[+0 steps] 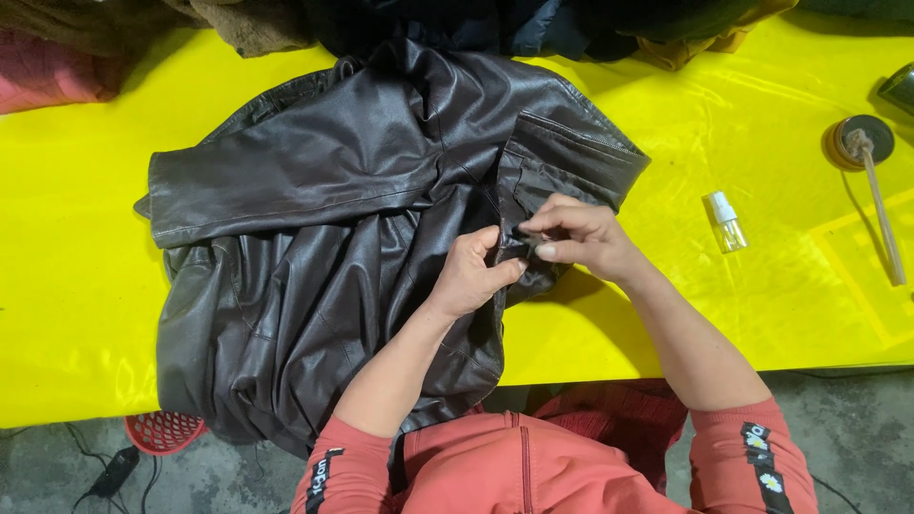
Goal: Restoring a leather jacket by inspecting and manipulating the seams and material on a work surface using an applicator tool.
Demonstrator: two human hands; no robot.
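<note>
Jacket: my dark leather jacket (324, 238) lies spread on the yellow tabletop (762, 314) — under both hands.
Left hand (471, 276): pinching its front edge.
Right hand (576, 233): pinching the same edge — fingertips meeting.

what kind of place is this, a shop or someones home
Probably a garment repair or cleaning workshop, not a home: a dark leather jacket lies on a yellow-covered worktable, more clothes are piled at the far edge, and a small spray bottle stands nearby.

A small clear spray bottle (727, 221) was laid on the yellow table (752, 314), near a round tin (859, 141) holding a stick (882, 215); a red basket (164, 431) was seen below.
</note>
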